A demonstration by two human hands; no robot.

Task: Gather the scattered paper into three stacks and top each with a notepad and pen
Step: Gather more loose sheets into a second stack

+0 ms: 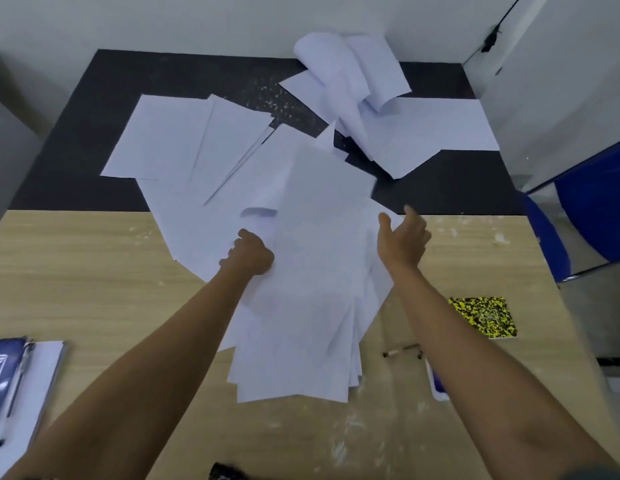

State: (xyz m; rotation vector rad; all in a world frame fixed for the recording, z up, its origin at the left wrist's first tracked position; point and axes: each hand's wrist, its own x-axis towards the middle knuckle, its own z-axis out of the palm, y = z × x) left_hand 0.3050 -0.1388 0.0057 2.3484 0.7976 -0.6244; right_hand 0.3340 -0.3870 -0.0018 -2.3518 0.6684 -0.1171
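Lying nearest at the left edge: a blue spiral notepad point(5, 377) on a small white paper stack point(42, 382), a dark pen point(16, 393) resting along it. Gripping the fanned bundle of sheets point(301, 306) by its left edge, the left hand point(249, 254), fingers curled round the paper. Spreading behind over the wood table point(94, 271) and black mat point(76, 150): loose white sheets point(170, 140), thin, limp, smooth, probably sliding on one another; two at the back wall curling upward point(350, 71). Best squared by both long edges, judging by the fan. Reaching at the bundle's right edge, the right hand point(402, 237), fingers spread and relaxed, holding nothing. Waiting further right: another pen point(402, 351) and a yellow-and-black speckled notepad point(483, 317), flat, stiff-covered.
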